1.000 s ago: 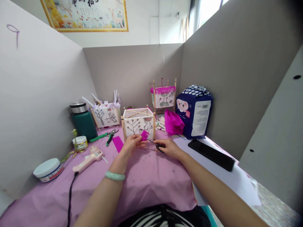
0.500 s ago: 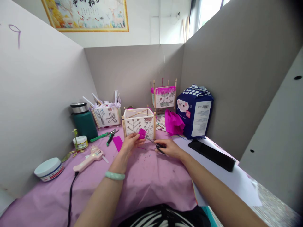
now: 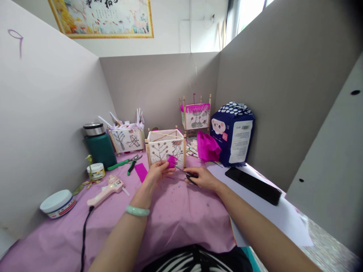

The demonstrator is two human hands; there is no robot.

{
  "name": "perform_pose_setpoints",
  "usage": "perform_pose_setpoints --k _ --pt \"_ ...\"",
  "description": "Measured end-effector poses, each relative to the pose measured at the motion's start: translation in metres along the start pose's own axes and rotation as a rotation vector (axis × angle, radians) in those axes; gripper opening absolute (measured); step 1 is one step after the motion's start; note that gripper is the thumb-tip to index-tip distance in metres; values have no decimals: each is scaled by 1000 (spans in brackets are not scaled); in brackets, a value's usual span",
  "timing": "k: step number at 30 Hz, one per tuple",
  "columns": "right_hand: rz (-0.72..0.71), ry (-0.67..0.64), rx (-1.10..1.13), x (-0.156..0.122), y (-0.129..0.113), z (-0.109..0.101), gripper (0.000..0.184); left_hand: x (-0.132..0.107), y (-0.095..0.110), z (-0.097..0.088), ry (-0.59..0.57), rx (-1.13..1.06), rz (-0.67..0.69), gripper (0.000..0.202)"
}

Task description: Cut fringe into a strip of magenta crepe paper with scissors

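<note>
My left hand (image 3: 157, 173) pinches a small piece of magenta paper (image 3: 171, 161) whose upper edge is cut into a fringe. Black-handled scissors (image 3: 191, 176) are in my right hand (image 3: 202, 177), their blades pointing left at the paper's right edge. Whether the blades are parted is too small to tell. Just behind my hands stands a white box lantern (image 3: 167, 146) with wooden corner posts and drawn plants on its front. A flat magenta strip (image 3: 141, 172) lies on the cloth left of my left hand.
On the left are green-handled pruning shears (image 3: 126, 163), a pink glue gun (image 3: 106, 192), a green flask (image 3: 100, 147) and a white tub (image 3: 58, 204). A fringed lantern (image 3: 196, 115), crumpled magenta paper (image 3: 208, 147), a blue package (image 3: 233, 134) and a black phone (image 3: 253, 185) stand or lie to the right.
Both hands stay nearly in place, with the magenta paper still held near the scissor tips. The paper's fringe has tilted slightly to the right. The whole view has shifted a little.
</note>
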State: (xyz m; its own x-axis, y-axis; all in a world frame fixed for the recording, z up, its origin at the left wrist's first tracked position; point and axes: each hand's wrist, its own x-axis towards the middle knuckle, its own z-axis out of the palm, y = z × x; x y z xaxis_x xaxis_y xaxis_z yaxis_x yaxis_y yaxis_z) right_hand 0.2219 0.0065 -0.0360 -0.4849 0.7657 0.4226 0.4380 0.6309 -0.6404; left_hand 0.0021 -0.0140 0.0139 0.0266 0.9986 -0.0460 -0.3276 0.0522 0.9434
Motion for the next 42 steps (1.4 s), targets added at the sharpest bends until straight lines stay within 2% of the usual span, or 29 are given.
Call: perform_pose_setpoints --k 28,42 --pt "-27 29 14 2 5 1 36 3 -2 -2 -16 -16 19 7" --pt "-12 -6 -5 1 -3 0 37 6 -6 -5 -35 10 -10 9"
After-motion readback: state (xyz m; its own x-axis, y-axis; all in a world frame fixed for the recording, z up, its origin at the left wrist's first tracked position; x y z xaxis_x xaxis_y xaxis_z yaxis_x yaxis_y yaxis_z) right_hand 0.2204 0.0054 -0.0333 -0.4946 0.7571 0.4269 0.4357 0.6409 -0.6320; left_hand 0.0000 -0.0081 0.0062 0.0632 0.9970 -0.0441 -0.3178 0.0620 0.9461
